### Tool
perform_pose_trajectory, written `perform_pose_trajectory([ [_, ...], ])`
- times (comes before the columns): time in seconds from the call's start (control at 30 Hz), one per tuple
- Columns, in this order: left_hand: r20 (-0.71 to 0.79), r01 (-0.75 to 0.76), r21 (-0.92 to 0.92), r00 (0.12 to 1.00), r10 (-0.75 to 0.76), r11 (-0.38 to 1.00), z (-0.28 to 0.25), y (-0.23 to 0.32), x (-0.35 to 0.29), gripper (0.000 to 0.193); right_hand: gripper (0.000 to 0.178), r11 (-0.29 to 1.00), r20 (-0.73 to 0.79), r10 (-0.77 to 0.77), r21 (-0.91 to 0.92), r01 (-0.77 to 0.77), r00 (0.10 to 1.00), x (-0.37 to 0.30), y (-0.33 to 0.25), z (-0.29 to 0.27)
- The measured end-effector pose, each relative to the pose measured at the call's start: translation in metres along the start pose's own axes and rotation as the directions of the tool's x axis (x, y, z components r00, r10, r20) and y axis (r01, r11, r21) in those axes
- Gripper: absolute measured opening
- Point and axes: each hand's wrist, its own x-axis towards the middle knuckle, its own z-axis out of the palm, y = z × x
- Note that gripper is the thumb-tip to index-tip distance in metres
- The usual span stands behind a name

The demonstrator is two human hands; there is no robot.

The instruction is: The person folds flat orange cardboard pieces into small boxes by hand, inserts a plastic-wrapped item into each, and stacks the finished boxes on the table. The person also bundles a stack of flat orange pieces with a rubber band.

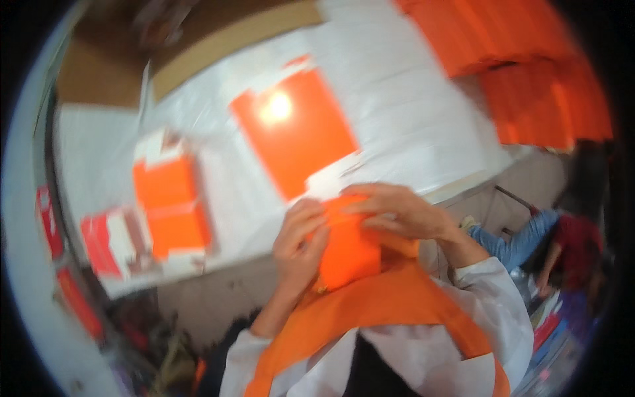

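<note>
At the near table edge, in front of my orange apron, I hold a small orange carton (350, 248) upright. My left hand (301, 241) is closed round its left side, thumb against the face. My right hand (397, 210) lies over its top and right side with the fingers bent onto it. The carton's far side is hidden by my hands. Just beyond them lies a flat orange carton blank (297, 129) with white end flaps and a bright light reflection on it.
Left on the white-covered table (228, 162) are orange cartons (170, 198) with open white flaps and a red-and-white carton (106, 241). A brown cardboard box (238, 40) stands far left. Stacked orange blanks (496, 36) lie far right. A person in jeans (519, 245) sits at right.
</note>
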Motion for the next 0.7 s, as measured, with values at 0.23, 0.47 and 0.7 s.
perform_pose_trajectory([
  [0.23,0.058,-0.078,-0.05,0.995,0.081,0.996,0.031,0.035,0.068,0.017,0.036,0.956,-0.324,0.227,0.256,-0.146,0.918,-0.061,0.002,-0.06],
  [0.47,-0.103,0.173,-0.242,0.974,-0.203,0.955,0.019,0.026,0.065,0.018,0.044,0.738,-0.924,0.381,0.326,0.591,0.034,-0.198,-0.008,-0.14],
  [0.7,-0.132,0.249,-0.258,0.948,-0.289,0.934,0.02,0.017,0.061,0.016,0.037,0.736,-0.878,0.462,0.3,0.607,-0.127,-0.224,0.008,-0.212],
])
